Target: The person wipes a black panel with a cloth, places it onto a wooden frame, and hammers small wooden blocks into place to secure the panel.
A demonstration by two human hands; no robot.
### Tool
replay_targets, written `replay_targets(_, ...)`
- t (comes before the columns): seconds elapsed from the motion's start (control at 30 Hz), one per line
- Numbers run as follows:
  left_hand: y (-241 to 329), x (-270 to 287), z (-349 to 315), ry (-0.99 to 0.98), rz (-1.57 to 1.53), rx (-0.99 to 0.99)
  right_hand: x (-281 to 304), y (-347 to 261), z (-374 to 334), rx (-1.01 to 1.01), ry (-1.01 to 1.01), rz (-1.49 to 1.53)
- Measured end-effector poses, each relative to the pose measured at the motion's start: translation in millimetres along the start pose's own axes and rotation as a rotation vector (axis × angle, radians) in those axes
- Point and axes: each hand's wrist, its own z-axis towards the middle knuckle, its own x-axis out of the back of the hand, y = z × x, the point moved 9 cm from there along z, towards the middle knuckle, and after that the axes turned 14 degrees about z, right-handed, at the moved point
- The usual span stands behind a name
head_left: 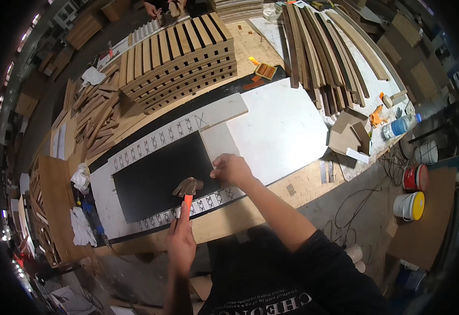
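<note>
My left hand (pixel 181 244) is wrapped around the orange handle of a hammer (pixel 186 206). The hammer's head looks covered in a brownish-grey wrap and is over the near part of a black rectangular panel (pixel 161 176). My right hand (pixel 232 169) is closed, fingers curled together by the panel's right edge; whatever they may pinch is hidden. A pale board with a row of drawn crosses (pixel 158 137) runs along the panel's far side. Another marked strip (pixel 200 205) lies along its near side. A short pale piece (pixel 220 140) sits against the right end.
A large white board (pixel 277 126) lies to the right. Stacked slatted wooden frames (pixel 182 58) stand behind, with loose wood strips (pixel 99 118) at left and long strips (pixel 324 52) at far right. A water bottle (pixel 400 127) and open cardboard box (pixel 347 131) are at right. Another person's hands (pixel 156 9) show at the top.
</note>
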Motion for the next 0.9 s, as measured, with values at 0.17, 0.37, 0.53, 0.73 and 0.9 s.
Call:
replay_targets(0.17, -4, -23, 18, -0.023, 0.086, -0.027, 1, 12, 2, -0.045, 0.000, 0.095)
replay_targets(0.37, 11, -7, 61, 0.119, 0.093, -0.085, 6, 1, -5, 0.036, 0.012, 0.027)
replay_targets(0.53, -12, -43, 98, -0.029, 0.209, -0.088, 2, 5, -7, -0.033, 0.006, -0.011)
replay_targets(0.73, 2, -24, 126, 0.110, 0.116, -0.080, 5, 2, -7, -0.061, 0.024, 0.036)
replay_targets(0.9, -6, -33, 140, -0.159, 0.218, -0.068, 7, 3, -18, -0.007, 0.082, 0.045)
